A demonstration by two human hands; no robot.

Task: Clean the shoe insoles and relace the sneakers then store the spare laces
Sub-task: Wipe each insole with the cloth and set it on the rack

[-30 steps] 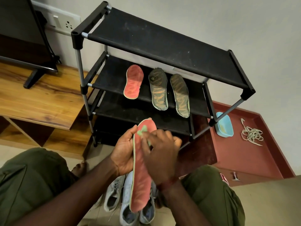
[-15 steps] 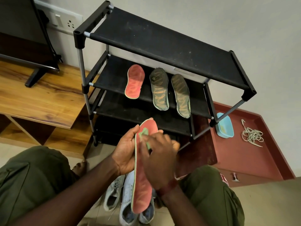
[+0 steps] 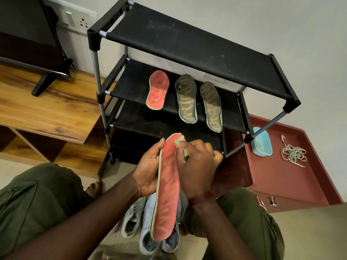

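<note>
My left hand [image 3: 148, 171] holds a long red insole [image 3: 167, 194] by its left edge, upright in front of me. My right hand [image 3: 197, 166] grips a small green brush [image 3: 183, 147] whose head lies on the insole's top end. Below the insole, pale sneakers [image 3: 150, 233] stand on the floor between my knees. On the middle shelf of the black rack [image 3: 187, 45] lie another red insole [image 3: 157, 90] and two dark grey insoles [image 3: 199, 102]. A tangle of pale laces [image 3: 293, 153] lies on the red surface at right.
A light blue tub [image 3: 262, 141] sits on the red drawer unit [image 3: 293, 181] beside the rack's right leg. A wooden TV bench [image 3: 47, 109] with a screen stand fills the left. My knees in green trousers flank the sneakers.
The right hand with the brush has shifted slightly up and right along the insole's top end. The left hand and the insole have stayed almost still.
</note>
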